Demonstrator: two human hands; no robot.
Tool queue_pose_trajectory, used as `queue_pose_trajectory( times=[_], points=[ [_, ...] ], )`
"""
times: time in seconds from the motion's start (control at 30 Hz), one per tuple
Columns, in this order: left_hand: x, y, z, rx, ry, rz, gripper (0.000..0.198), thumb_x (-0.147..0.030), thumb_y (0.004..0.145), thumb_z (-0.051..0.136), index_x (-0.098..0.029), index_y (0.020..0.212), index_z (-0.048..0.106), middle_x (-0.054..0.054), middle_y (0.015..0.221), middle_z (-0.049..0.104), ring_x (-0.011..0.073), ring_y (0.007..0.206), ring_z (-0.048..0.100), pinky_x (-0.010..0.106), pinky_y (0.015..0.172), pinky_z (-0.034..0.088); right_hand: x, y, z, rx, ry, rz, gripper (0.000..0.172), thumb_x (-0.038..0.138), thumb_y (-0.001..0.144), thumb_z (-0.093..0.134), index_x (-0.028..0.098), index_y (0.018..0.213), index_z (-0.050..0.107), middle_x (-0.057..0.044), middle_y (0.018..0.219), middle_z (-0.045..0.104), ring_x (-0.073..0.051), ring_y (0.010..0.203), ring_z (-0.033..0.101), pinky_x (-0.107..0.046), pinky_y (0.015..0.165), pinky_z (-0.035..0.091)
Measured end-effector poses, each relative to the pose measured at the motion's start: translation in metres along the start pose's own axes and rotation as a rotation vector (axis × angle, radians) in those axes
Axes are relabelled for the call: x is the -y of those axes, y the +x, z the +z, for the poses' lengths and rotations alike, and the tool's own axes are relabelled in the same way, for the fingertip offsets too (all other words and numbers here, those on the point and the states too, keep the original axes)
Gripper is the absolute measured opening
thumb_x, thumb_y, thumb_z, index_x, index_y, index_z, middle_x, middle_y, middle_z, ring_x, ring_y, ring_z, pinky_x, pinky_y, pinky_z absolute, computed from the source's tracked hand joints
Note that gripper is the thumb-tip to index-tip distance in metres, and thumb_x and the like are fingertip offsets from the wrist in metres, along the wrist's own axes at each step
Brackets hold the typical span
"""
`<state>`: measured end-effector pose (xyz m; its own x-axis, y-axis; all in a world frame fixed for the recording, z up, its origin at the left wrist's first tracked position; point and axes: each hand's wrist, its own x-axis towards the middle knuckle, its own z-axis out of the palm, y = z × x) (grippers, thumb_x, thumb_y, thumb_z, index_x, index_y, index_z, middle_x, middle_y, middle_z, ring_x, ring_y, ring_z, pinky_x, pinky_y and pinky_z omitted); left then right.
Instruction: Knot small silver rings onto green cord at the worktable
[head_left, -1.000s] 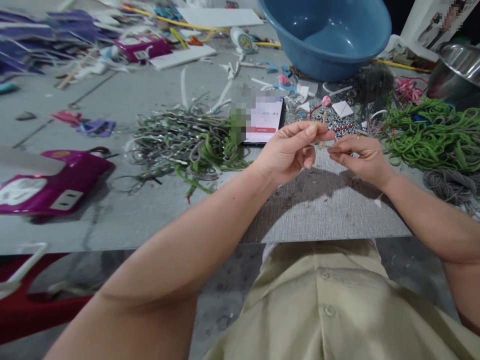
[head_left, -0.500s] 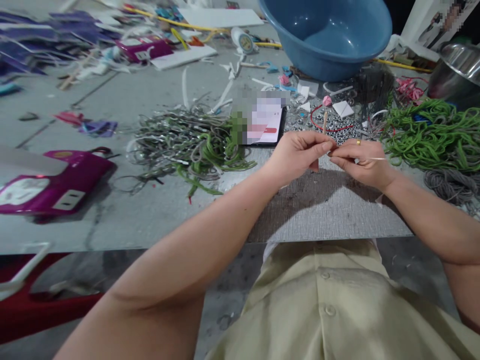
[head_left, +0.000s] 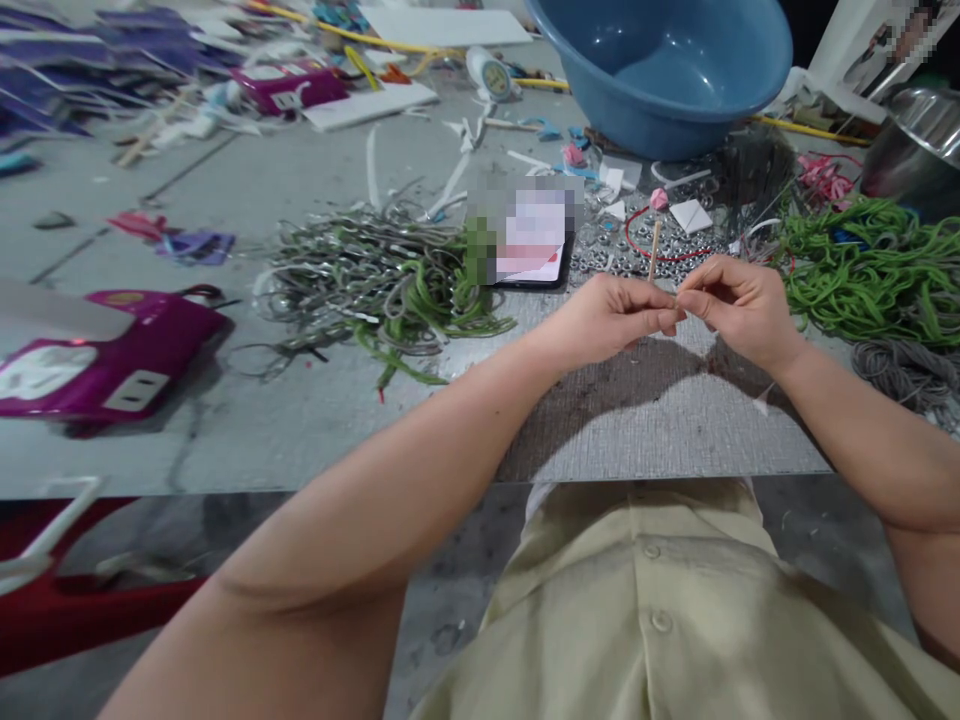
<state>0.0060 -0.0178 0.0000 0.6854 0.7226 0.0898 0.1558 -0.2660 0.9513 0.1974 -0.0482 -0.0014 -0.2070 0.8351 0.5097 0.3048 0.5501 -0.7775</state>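
Note:
My left hand (head_left: 619, 318) is closed in a pinch over the table, its thumb and fingertips meeting those of my right hand (head_left: 742, 308). My right hand is pinched too, fingers curled, and what lies between the fingertips is too small to make out. Just beyond my left fingers a thin wooden stick (head_left: 655, 250) points away from me; whether my left hand grips it I cannot tell. Behind the hands, small shiny metal pieces (head_left: 679, 240) are spread out, with a red cord (head_left: 628, 222) and a pink bead-like ball (head_left: 658, 199) among them.
Left of my hands lie a phone (head_left: 531, 235) and a heap of green and grey cords with metal chain (head_left: 375, 280). More green cords (head_left: 874, 270) are at right, near a metal pot (head_left: 919, 140). A blue basin (head_left: 667, 125) stands behind. A purple device (head_left: 142, 350) sits left.
Both hands have shifted slightly right, and my right hand has turned, its fingers rising into a tighter pinch. The thin white strip seen at my right hand before no longer shows.

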Motion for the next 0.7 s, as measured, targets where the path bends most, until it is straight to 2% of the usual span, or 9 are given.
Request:
queue_pose_trajectory(
  times=[0.17, 0.37, 0.7],
  points=[
    [0.0012, 0.0011, 0.0002, 0.029, 0.054, 0.016, 0.017, -0.024, 0.085, 0.063, -0.014, 0.072, 0.066, -0.005, 0.054, 0.053, 0.0047, 0.047, 0.041, 0.019, 0.049, 0.033, -0.0040, -0.0005, 0.0024, 0.024, 0.021, 0.045, 0.024, 0.040, 0.080, 0.075, 0.021, 0.068, 0.068, 0.001, 0.066, 0.063, -0.010, 0.057, 0.046, -0.027, 0.054, 0.038],
    [0.0076, 0.0025, 0.0011, 0.041, 0.139, 0.067, 0.017, -0.022, 0.085, 0.060, -0.015, 0.069, 0.062, -0.003, 0.063, 0.059, 0.0079, 0.060, 0.050, 0.020, 0.061, 0.040, -0.0077, -0.0011, 0.0045, 0.080, 0.035, 0.113, 0.034, 0.052, 0.078, 0.076, 0.021, 0.069, 0.065, 0.002, 0.065, 0.059, -0.009, 0.055, 0.040, -0.026, 0.052, 0.036],
    [0.0075, 0.0024, 0.0054, 0.033, 0.132, 0.077, 0.018, -0.021, 0.086, 0.059, -0.015, 0.068, 0.058, -0.005, 0.060, 0.052, 0.0075, 0.059, 0.046, 0.021, 0.060, 0.037, -0.0077, 0.0007, 0.0063, 0.107, 0.134, 0.119, 0.038, 0.055, 0.076, 0.077, 0.020, 0.071, 0.063, 0.003, 0.065, 0.055, -0.009, 0.057, 0.044, -0.026, 0.053, 0.039]
  ],
)
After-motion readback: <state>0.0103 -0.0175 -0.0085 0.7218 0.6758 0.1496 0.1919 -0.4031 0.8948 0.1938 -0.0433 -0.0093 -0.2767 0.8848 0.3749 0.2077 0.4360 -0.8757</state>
